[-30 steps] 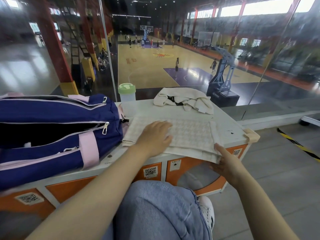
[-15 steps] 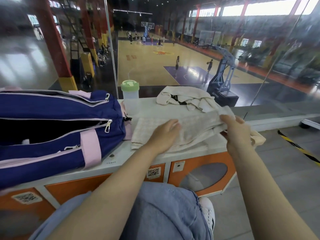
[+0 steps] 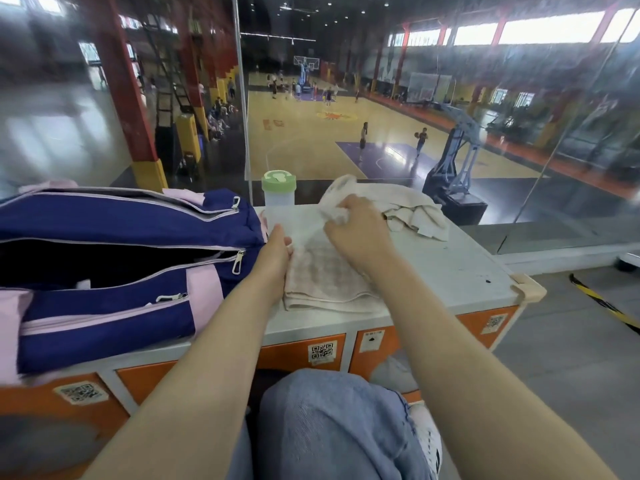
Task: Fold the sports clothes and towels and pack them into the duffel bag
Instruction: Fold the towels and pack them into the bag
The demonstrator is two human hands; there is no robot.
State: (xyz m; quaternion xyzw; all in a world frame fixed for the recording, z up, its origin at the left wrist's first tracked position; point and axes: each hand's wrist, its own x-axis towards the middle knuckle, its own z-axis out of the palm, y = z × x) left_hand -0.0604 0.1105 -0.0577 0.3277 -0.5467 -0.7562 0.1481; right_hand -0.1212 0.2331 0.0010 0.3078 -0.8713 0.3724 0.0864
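From the head camera, a cream waffle-weave towel [image 3: 322,275] lies partly folded on the grey top of an orange-fronted locker unit [image 3: 460,268], just right of the navy and pink duffel bag [image 3: 114,258], whose main zip gapes open. The left hand [image 3: 275,252] lies with straight fingers along the towel's left edge, while the right hand [image 3: 358,230] curls its fingers around a bunched end of the towel, lifted over the folded part. Behind them sit a crumpled beige garment [image 3: 408,211] and a green-lidded bottle [image 3: 278,188].
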